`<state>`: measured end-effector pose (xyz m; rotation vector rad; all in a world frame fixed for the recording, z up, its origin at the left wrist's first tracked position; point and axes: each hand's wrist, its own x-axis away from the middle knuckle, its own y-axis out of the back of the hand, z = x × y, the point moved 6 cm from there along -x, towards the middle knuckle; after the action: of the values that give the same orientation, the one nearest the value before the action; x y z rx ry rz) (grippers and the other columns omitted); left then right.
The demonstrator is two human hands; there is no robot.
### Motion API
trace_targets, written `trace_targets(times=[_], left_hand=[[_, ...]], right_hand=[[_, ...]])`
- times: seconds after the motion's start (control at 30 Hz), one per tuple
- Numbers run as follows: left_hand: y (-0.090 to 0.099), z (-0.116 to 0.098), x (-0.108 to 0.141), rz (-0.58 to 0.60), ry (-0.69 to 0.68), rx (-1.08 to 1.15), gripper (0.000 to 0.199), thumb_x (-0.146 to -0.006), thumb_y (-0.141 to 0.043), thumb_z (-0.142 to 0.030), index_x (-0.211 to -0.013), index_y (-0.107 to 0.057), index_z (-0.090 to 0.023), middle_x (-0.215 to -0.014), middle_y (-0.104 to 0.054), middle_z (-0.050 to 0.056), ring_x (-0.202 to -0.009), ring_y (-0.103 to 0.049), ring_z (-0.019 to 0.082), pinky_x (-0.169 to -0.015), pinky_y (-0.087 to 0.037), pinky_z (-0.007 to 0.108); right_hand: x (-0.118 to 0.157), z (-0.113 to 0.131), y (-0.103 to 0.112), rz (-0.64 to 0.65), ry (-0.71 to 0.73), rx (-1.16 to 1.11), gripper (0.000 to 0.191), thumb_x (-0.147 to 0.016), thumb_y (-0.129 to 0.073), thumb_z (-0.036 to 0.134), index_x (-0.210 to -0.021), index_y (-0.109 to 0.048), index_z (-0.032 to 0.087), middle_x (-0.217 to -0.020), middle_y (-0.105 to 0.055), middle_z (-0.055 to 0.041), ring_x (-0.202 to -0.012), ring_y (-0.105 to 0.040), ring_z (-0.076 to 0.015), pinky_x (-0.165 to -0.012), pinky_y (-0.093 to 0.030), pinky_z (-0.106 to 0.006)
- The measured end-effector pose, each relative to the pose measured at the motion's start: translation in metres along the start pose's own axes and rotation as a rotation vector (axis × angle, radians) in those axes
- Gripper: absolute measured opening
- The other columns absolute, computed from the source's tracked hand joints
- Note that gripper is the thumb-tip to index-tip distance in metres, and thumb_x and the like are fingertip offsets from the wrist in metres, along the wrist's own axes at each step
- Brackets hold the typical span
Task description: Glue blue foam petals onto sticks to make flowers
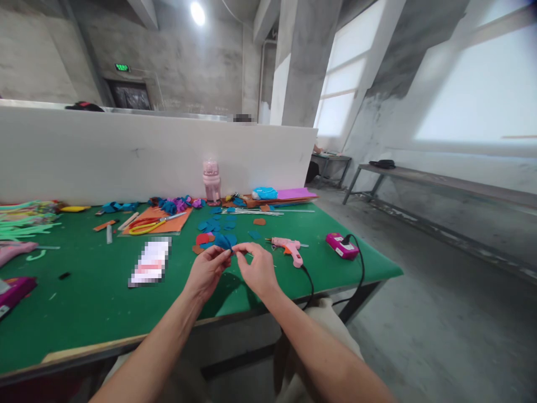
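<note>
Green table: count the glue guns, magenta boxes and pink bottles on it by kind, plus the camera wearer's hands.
Glue guns: 2, one cut off by the left edge
Magenta boxes: 2, one cut off by the left edge
Pink bottle: 1
Hands, left hand and right hand: 2
Total: 7

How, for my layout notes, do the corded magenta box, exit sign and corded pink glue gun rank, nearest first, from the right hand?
1. Pink glue gun, right of the right hand.
2. Magenta box, farther right.
3. Exit sign, far wall.
</note>
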<state>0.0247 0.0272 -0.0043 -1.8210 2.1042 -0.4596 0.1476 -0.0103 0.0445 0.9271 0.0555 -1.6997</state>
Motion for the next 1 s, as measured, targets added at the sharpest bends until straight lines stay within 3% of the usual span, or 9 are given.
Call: trace_targets(times=[0.43, 0.57, 0.63, 0.7, 0.77, 0.83, 0.9, 1.0], left_hand=[[-0.001, 0.000, 0.001, -0.034, 0.013, 0.056, 0.023, -0.054, -0.077, -0.021, -0.063, -0.058, -0.013, -0.058, -0.056, -0.004, -0.054, -0.054, 0.007, -0.056, -0.041, 0.019], [0.001, 0.001, 0.000, -0.051, 0.042, 0.089, 0.024, -0.054, -0.078, -0.020, -0.064, -0.057, -0.013, -0.059, -0.057, -0.003, -0.055, -0.054, 0.007, -0.057, -0.042, 0.019], [0.001, 0.001, 0.000, -0.049, 0.059, 0.103, 0.024, -0.054, -0.077, -0.021, -0.064, -0.057, -0.013, -0.058, -0.056, -0.003, -0.055, -0.053, 0.007, -0.057, -0.041, 0.019], [0.000, 0.002, 0.000, -0.016, 0.070, 0.090, 0.023, -0.057, -0.076, -0.022, -0.064, -0.056, -0.013, -0.058, -0.056, -0.003, -0.054, -0.052, 0.007, -0.056, -0.041, 0.019], [-0.001, 0.002, 0.000, 0.033, 0.068, 0.063, 0.021, -0.060, -0.074, -0.023, -0.065, -0.056, -0.014, -0.058, -0.056, -0.003, -0.054, -0.051, 0.007, -0.055, -0.040, 0.019], [-0.003, 0.002, 0.001, 0.065, 0.066, 0.035, 0.019, -0.061, -0.073, -0.023, -0.065, -0.057, -0.014, -0.058, -0.056, -0.003, -0.055, -0.050, 0.007, -0.056, -0.040, 0.020], [-0.004, 0.002, 0.002, 0.078, 0.059, 0.002, 0.018, -0.061, -0.074, -0.022, -0.065, -0.058, -0.014, -0.059, -0.056, -0.002, -0.055, -0.050, 0.007, -0.055, -0.039, 0.020], [-0.006, 0.001, 0.004, 0.097, 0.042, -0.057, 0.018, -0.059, -0.074, -0.022, -0.066, -0.059, -0.013, -0.060, -0.056, -0.002, -0.054, -0.049, 0.007, -0.054, -0.038, 0.020]], right_hand=[[0.004, 0.003, -0.002, 0.029, 0.078, 0.030, 0.034, -0.073, -0.040, 0.004, -0.093, -0.063, 0.020, -0.089, -0.063, -0.0043, -0.088, -0.055, -0.0182, -0.081, -0.041, -0.031], [0.001, 0.004, 0.000, 0.040, 0.088, -0.083, 0.032, -0.076, -0.039, 0.006, -0.091, -0.064, 0.020, -0.092, -0.063, -0.0047, -0.090, -0.055, -0.0178, -0.083, -0.040, -0.031], [-0.003, -0.005, 0.001, 0.040, -0.008, -0.245, 0.026, -0.078, -0.042, 0.012, -0.087, -0.064, 0.020, -0.090, -0.064, -0.0043, -0.088, -0.056, -0.0171, -0.080, -0.041, -0.030], [-0.007, -0.021, -0.001, 0.049, -0.211, -0.468, 0.016, -0.077, -0.049, 0.020, -0.082, -0.064, 0.019, -0.084, -0.064, -0.0031, -0.082, -0.057, -0.0159, -0.076, -0.043, -0.029], [-0.006, -0.035, -0.010, 0.126, -0.446, -0.705, 0.011, -0.070, -0.059, 0.026, -0.078, -0.062, 0.018, -0.077, -0.064, -0.0015, -0.074, -0.058, -0.0142, -0.072, -0.043, -0.028], [-0.001, -0.041, -0.020, 0.250, -0.615, -0.895, 0.020, -0.063, -0.068, 0.030, -0.076, -0.060, 0.017, -0.071, -0.063, -0.0001, -0.068, -0.058, -0.0123, -0.071, -0.043, -0.028], [0.002, -0.041, -0.025, 0.323, -0.683, -0.997, 0.028, -0.058, -0.073, 0.032, -0.075, -0.058, 0.017, -0.067, -0.061, 0.0018, -0.064, -0.057, -0.0102, -0.069, -0.043, -0.026], [0.004, -0.038, -0.025, 0.331, -0.678, -1.018, 0.032, -0.054, -0.076, 0.033, -0.072, -0.056, 0.016, -0.062, -0.059, 0.0042, -0.060, -0.055, -0.0082, -0.065, -0.042, -0.023]])
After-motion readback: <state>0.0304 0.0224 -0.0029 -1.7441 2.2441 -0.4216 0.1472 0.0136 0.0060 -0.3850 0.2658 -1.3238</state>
